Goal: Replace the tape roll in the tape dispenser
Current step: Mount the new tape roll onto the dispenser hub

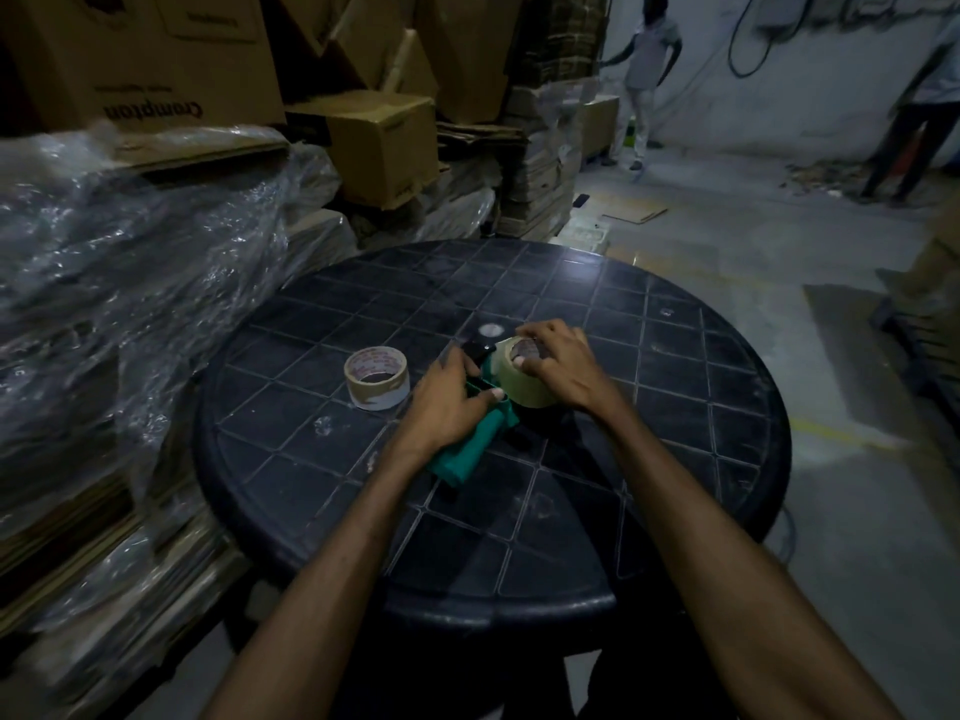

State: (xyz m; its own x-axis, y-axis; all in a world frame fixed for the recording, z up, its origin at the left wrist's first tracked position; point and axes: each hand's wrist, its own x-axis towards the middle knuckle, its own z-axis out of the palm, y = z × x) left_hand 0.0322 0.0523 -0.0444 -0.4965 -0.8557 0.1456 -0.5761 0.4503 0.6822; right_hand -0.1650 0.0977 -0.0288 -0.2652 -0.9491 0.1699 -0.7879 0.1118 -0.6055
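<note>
A green tape dispenser (pixel 470 449) lies on the round black table (pixel 675 459), handle toward me. My left hand (pixel 449 402) grips its frame just above the handle. A pale tape roll (pixel 522 389) sits at the dispenser's head, and my right hand (pixel 558 368) is closed over it, with fingertips at its core. A second tape roll (pixel 376 377), beige with a printed core, lies flat on the table to the left, apart from both hands. The dispenser's head is mostly hidden by my hands.
Plastic-wrapped stacks of flattened cardboard (pixel 119 283) press against the table's left side. Cardboard boxes (pixel 384 148) pile up behind. Two people (pixel 647 80) stand on the concrete floor at the back right, and a pallet stack (pixel 930 304) stands at the right.
</note>
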